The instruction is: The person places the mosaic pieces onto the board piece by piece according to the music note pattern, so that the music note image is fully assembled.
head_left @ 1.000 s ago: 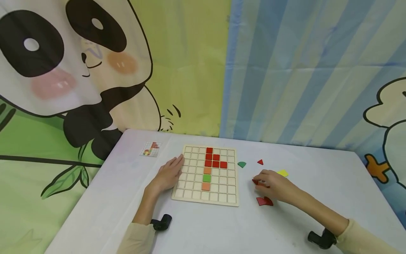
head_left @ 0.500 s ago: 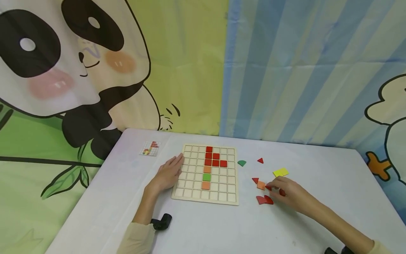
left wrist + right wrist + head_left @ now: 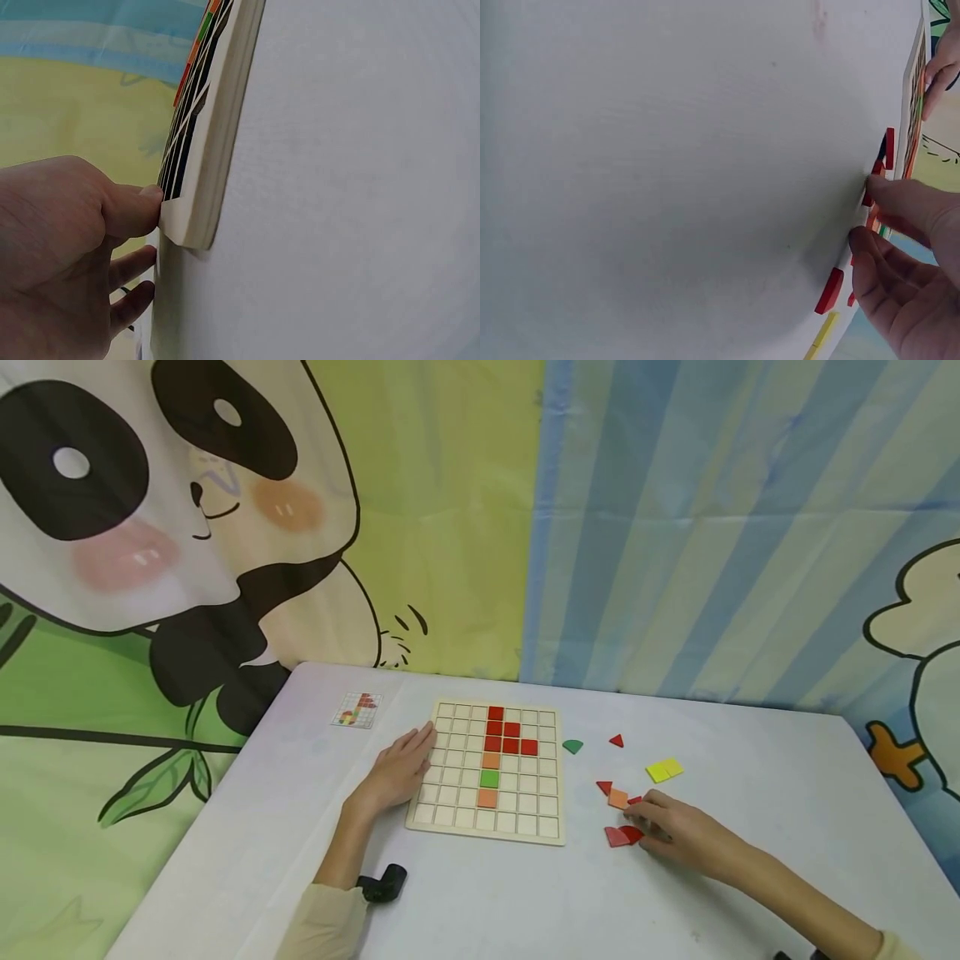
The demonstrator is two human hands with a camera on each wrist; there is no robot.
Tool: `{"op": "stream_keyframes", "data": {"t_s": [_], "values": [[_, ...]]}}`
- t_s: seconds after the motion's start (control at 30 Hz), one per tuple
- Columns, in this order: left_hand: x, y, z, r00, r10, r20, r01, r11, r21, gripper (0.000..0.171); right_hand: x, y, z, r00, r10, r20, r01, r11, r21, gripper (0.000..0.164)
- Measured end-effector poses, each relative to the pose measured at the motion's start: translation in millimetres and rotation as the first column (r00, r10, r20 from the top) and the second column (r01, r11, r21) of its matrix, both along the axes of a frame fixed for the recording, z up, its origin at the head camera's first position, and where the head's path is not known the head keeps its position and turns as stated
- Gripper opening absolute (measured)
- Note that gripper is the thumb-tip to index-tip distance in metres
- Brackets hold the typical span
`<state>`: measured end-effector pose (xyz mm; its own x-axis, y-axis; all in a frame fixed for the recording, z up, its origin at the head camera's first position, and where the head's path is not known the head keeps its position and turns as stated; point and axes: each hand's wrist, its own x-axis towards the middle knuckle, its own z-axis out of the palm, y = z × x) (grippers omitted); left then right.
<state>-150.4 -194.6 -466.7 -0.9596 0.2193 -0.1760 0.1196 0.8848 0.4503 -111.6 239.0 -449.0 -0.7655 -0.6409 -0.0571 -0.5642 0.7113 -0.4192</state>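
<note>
My left hand (image 3: 400, 768) lies along the left edge of a wooden grid board (image 3: 537, 827), fingers mostly straight; in the left wrist view its thumb (image 3: 139, 208) touches the board's edge. Set in the grid are several red squares (image 3: 511, 746), two orange squares (image 3: 491, 761) and a green square (image 3: 490, 779). My right hand (image 3: 686, 833) is over loose pieces right of the board, thumb and fingertips spread apart. Its fingertips are beside a dark red quarter-round piece (image 3: 632, 834) and a red piece (image 3: 635, 800). Another red piece (image 3: 829, 291) lies under the hand, seen in the right wrist view.
A small pattern card (image 3: 357, 711) lies left of the board at the back. Around the right hand are a pinkish-red piece (image 3: 617, 837), an orange square (image 3: 618, 798), red triangles (image 3: 617, 741), yellow pieces (image 3: 664, 770) and a green quarter-round (image 3: 573, 747). A printed curtain (image 3: 442, 527) hangs behind the table.
My right hand has drawn back to the right and toward me, uncovering the orange square, a red triangle and the yellow pieces. The left hand has stayed on the board's edge.
</note>
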Motion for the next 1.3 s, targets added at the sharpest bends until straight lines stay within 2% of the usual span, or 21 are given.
{"op": "stream_keyframes", "data": {"t_s": [0.1,0.27,0.57,0.8,0.97,1.03,1.13,1.3], "values": [[-0.1,0.3,0.1,1.000,0.000,0.000,0.000,1.000,0.000,0.055,0.0,0.8,0.3,0.998,0.057,-0.036,-0.057,0.998,-0.001,0.035],[0.4,0.9,0.1,1.000,0.004,0.002,-0.004,1.000,0.002,0.054,-0.4,0.6,-2.5,0.988,0.111,-0.105,-0.112,0.994,0.001,0.029],[-0.3,1.2,-1.0,1.000,0.004,0.013,-0.004,1.000,-0.003,0.054,-1.1,-5.5,-0.4,0.998,0.062,-0.008,-0.061,0.997,0.044,0.026],[-0.9,-0.2,-0.9,1.000,-0.001,0.015,0.001,1.000,-0.011,0.054,-2.8,-3.1,0.2,0.996,0.083,0.005,-0.083,0.995,-0.059,0.022],[-0.9,0.2,-2.2,1.000,-0.007,0.013,0.007,1.000,-0.007,0.054,-3.7,-8.9,5.8,0.997,0.057,-0.056,-0.066,0.980,-0.187,0.033],[-0.4,0.2,-1.8,1.000,-0.006,0.013,0.006,1.000,-0.008,0.054,-3.6,-16.0,7.9,0.997,0.066,-0.045,-0.075,0.965,-0.250,0.031],[0.5,0.1,-0.4,1.000,0.000,0.015,0.000,1.000,-0.011,0.054,-1.2,-32.9,8.8,0.995,0.100,0.016,-0.089,0.941,-0.326,0.026],[0.2,1.0,-0.5,1.000,-0.002,0.000,0.002,1.000,-0.004,0.053,3.7,-70.9,4.6,0.981,0.195,0.020,-0.175,0.917,-0.359,0.027]]}}
